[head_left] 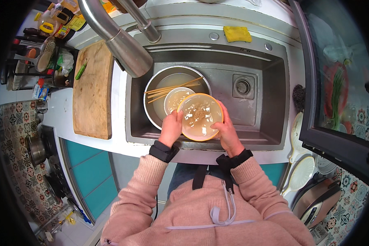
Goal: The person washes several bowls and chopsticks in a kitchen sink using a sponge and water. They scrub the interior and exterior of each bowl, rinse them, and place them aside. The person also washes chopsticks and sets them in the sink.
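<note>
My left hand and my right hand hold an orange-rimmed bowl from both sides, low over the sink's near edge. Cloudy liquid with brownish bits fills it, and light glints off the surface. Behind it a large metal pot stands in the sink, with murky water inside. A smaller white bowl sits in the pot, partly hidden by the orange-rimmed one. Several chopsticks lie across the pot, beside the small bowl.
The steel sink has a drain at right. A faucet hangs over its left side. A yellow sponge lies on the back rim. At left, a cutting board bears a green pepper. A dark-framed window juts in at right.
</note>
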{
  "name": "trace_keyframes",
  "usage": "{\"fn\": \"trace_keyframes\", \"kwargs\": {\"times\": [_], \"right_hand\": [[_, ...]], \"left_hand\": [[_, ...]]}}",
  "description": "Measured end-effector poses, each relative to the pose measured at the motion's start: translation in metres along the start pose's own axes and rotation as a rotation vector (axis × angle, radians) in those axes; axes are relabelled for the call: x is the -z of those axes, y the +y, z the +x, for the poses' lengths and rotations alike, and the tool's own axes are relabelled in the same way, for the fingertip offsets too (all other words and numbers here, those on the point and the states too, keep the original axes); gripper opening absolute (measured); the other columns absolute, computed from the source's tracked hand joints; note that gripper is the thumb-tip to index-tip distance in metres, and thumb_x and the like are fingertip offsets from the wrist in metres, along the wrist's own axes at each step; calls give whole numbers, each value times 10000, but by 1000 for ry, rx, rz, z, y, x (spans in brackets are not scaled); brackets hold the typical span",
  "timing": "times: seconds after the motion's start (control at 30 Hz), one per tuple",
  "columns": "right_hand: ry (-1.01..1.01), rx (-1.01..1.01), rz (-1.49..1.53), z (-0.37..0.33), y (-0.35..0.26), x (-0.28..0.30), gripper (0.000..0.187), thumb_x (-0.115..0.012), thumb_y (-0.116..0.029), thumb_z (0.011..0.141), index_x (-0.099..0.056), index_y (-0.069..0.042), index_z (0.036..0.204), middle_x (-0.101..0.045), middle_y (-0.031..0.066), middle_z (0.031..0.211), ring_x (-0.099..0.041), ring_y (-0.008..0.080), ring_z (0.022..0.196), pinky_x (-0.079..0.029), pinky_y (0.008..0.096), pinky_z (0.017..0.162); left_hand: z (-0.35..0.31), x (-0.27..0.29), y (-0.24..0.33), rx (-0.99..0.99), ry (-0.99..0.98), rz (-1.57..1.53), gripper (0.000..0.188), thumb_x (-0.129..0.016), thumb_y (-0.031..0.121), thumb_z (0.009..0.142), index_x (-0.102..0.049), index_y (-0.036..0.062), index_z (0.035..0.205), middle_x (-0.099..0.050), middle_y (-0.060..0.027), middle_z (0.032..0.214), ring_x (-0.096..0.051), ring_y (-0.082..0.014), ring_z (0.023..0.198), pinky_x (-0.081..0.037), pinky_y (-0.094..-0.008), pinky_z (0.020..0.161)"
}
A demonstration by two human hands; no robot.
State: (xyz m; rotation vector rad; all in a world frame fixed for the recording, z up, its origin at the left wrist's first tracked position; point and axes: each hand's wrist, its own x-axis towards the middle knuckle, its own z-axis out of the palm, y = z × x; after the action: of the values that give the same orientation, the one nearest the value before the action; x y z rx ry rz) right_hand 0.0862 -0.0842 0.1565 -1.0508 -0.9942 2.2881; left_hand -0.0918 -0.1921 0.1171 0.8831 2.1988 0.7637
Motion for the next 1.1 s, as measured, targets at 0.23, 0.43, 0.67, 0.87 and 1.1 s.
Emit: {"fn": "trace_keyframes", "kwargs": {"times": [0.23,0.43,0.67,0.87,1.1], "right_hand": [[12,-26,46,2,-3,0,827,-529,55,700,-302,-94,1481,-428,69,1423,-426,193,1301,-350,313,1081],[9,-7,42,2,-3,-2,821,-534,50,699,-312,-95,1476,-439,70,1408,-432,195,1291,-361,315,1072],[-21,5,-40,0,-3,-3,827,-549,23,697,-309,-104,1478,-441,75,1401,-434,202,1286,-367,318,1065],[-78,-25,-30,-3,-1,-6,820,-543,20,708,-308,-121,1481,-440,85,1410,-444,208,1287,-383,322,1058],[-63,-2,-38,2,-7,-5,810,-537,30,706,-319,-123,1471,-462,85,1382,-462,206,1263,-416,321,1029]], "left_hand": [[-9,-12,8,160,125,-887,307,-602,163,966,-631,-6,1221,-680,-17,1025,-612,-75,810,-500,-225,704],[-10,-4,14,159,204,-844,226,-660,79,915,-666,-16,1120,-694,-38,954,-620,-82,798,-510,-224,682],[-5,8,24,-14,254,-143,195,-668,83,860,-645,-5,1033,-707,-127,886,-681,-212,758,-536,-324,677],[20,28,30,-190,54,440,195,-627,182,870,-608,18,973,-642,-217,751,-638,-411,742,-509,-479,644],[6,26,24,-177,50,151,217,-543,158,930,-548,15,1094,-624,-264,752,-615,-455,747,-472,-531,640]]}}
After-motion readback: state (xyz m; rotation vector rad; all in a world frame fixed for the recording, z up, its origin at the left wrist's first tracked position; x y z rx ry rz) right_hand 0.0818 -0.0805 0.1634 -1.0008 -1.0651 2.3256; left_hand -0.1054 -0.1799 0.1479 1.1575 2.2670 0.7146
